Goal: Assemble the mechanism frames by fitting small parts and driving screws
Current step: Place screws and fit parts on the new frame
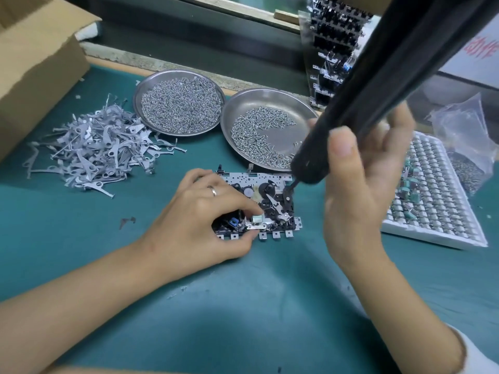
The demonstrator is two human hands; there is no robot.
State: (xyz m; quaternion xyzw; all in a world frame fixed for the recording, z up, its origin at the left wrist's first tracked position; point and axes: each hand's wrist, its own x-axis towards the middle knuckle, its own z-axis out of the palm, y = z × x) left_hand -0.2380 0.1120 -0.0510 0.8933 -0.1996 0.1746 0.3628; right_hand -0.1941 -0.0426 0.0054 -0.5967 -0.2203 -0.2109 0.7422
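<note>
The mechanism frame (266, 201) lies flat on the green desk (243, 306) near its middle, a perforated metal plate carrying black plastic parts, a white gear and a silver lever, with a row of small metal tabs along its near edge. The left hand (208, 211) rests on the frame's left end, a ring on one finger, its fingers (252, 210) curled and pinching the frame at a small silver part by the near edge. The right hand (361, 168) is clenched round the barrel of a black electric screwdriver (378, 90), which slants down from the upper right; its bit touches the frame at the far right corner. Just beyond the frame, toward the desk's far edge, sit two round steel dishes: the right dish (270, 101) is partly filled with screws (256, 136), and the left dish (151, 85) is heaped with smaller silvery parts too fine to identify. Left of the dishes spreads a loose pile of flat grey metal levers (97, 152). A cardboard box (35, 63) stands at the far left corner. At the right edge lies a white compartment tray (437, 184), with a clear plastic bag (464, 130) just behind it.
</note>
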